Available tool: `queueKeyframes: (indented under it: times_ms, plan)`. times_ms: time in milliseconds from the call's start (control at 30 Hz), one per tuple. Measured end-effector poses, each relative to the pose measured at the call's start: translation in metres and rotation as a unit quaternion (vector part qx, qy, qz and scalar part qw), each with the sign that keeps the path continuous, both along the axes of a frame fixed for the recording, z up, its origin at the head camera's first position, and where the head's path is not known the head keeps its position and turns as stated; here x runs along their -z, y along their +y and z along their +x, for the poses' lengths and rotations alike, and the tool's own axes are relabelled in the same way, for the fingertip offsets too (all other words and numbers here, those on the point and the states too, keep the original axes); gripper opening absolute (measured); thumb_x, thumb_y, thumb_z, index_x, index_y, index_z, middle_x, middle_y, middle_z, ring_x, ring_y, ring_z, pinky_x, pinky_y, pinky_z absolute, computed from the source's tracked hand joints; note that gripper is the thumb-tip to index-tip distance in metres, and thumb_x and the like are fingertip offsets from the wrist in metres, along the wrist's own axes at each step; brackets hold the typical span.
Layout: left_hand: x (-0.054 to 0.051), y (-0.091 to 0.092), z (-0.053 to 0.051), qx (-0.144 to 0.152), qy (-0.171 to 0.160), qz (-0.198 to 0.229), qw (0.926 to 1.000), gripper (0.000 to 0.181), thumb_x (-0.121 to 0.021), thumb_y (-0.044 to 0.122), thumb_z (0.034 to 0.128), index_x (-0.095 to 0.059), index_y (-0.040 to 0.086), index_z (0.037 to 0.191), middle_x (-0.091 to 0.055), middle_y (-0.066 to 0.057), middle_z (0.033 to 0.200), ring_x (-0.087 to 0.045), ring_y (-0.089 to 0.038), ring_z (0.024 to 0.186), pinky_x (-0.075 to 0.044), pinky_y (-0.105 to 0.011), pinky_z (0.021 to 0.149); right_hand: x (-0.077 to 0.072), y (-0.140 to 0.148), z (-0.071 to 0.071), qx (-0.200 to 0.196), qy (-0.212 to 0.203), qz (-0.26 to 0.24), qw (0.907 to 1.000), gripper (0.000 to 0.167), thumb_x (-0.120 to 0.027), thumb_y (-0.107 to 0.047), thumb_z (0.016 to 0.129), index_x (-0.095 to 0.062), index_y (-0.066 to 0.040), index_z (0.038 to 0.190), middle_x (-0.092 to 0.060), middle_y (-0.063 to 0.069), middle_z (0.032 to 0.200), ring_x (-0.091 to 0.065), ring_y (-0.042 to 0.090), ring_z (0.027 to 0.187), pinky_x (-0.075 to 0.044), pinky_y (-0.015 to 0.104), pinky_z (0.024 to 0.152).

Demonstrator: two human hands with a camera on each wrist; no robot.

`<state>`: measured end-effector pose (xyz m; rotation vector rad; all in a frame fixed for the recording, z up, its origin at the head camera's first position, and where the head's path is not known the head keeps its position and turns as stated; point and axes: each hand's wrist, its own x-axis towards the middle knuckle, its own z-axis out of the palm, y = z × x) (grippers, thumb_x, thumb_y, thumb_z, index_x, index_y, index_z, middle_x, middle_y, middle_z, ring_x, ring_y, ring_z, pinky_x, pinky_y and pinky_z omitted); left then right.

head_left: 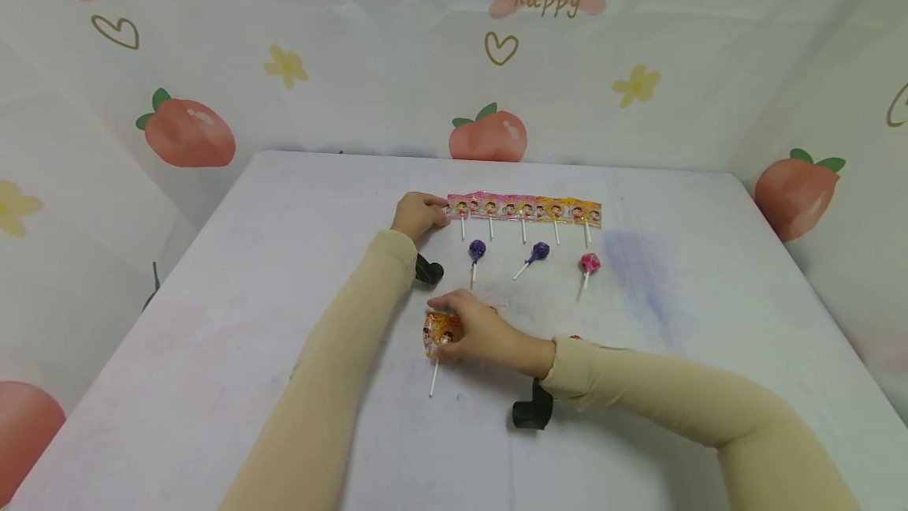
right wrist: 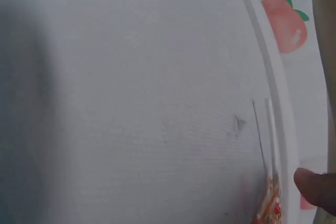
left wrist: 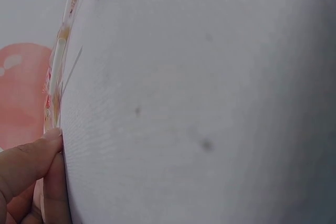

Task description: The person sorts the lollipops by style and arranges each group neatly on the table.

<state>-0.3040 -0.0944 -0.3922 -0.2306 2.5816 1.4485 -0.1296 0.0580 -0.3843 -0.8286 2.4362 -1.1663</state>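
Several flat-wrapped lollipops overlap in a row at the back of the table. My left hand (head_left: 418,214) pinches the left edge of the leftmost one, a pink wrapper (head_left: 458,206), between thumb and finger; the left wrist view shows the thumb (left wrist: 31,161) on that edge. Nearer the front, my right hand (head_left: 489,333) is over the right side of an orange-wrapped lollipop (head_left: 441,331), whose white stick points toward me. In the right wrist view its wrapper (right wrist: 272,203) shows beside the thumb (right wrist: 317,188), with a gap between them; the other fingers are hidden.
Between the row and my right hand lie two purple round lollipops (head_left: 477,249) (head_left: 541,251) and a pink-red one (head_left: 589,262). Small red bits (head_left: 575,337) show by my right hand and sleeve, mostly hidden. A patterned cloth (head_left: 397,46) hangs behind the white table (head_left: 234,322).
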Motion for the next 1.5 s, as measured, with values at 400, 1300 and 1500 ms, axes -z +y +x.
queueKeyframes:
  times_ms: [400, 1300, 1500]
  plan:
    - [-0.002, 0.0, 0.0, 0.0, -0.002, 0.003, 1.0, 0.034, -0.073, 0.01, 0.0847, -0.071, 0.012, 0.118, -0.066, -0.009, 0.119, -0.052, -0.02, 0.103, -0.041, -0.034, 0.099, 0.002, -0.01, 0.006, 0.008, 0.017, 0.057, 0.9982, 0.065, -0.084, -0.011, 0.074, -0.054, -0.001, 0.131, -0.051, 0.016, 0.127, -0.047, 0.027, 0.117, -0.043, 0.04, 0.099]
    - [-0.002, 0.001, 0.002, 0.002, -0.004, 0.005, 1.0, 0.034, -0.072, 0.01, 0.0855, -0.07, 0.013, 0.119, -0.069, -0.01, 0.099, -0.054, -0.019, 0.09, -0.043, -0.033, 0.091, -0.004, 0.0, 0.014, -0.023, 0.087, -0.003, 0.9959, 0.054, -0.087, -0.013, 0.07, -0.06, -0.014, 0.117, -0.053, 0.003, 0.116, -0.049, 0.019, 0.11, -0.044, 0.034, 0.095]
    - [-0.003, 0.001, 0.002, 0.003, -0.001, 0.001, 1.0, 0.034, -0.073, 0.01, 0.0848, -0.07, 0.012, 0.118, -0.069, -0.009, 0.105, -0.054, -0.02, 0.099, -0.042, -0.036, 0.099, -0.008, 0.005, 0.011, -0.033, 0.077, -0.02, 0.9963, 0.049, -0.086, -0.011, 0.07, -0.061, -0.011, 0.113, -0.057, 0.002, 0.112, -0.055, 0.015, 0.105, -0.047, 0.03, 0.094]
